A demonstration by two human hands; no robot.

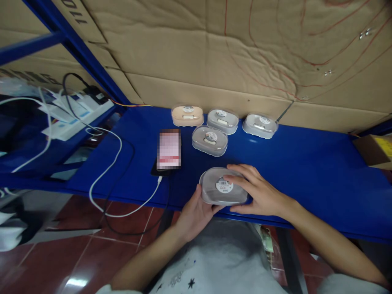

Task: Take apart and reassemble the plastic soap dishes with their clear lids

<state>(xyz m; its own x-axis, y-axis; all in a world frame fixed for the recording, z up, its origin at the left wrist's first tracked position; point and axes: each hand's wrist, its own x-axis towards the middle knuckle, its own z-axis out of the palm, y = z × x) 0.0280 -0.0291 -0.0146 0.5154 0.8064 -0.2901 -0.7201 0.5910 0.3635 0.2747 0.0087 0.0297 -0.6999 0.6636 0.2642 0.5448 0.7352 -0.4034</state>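
Between my two hands, at the front edge of the blue shelf, is a grey oval plastic box (211,190) with a clear lid and a round white barcode label. My left hand (197,212) grips its left end, thumb at the side and fingers underneath. Curved over its right end is my right hand (255,190), with fingertips on the lid by the label and the thumb near the front edge. Beyond it sit similar boxes: a grey one (203,143) nearest, then a peach one (177,118), another grey one (231,124) and a grey one at right (255,128).
A phone (169,149) with a blurred screen lies left of the boxes, a white cable (121,214) plugged into it. Brown cardboard (190,49) stands along the back. At left are a power strip (76,122) and a blue metal frame; an open carton (372,151) is at right.
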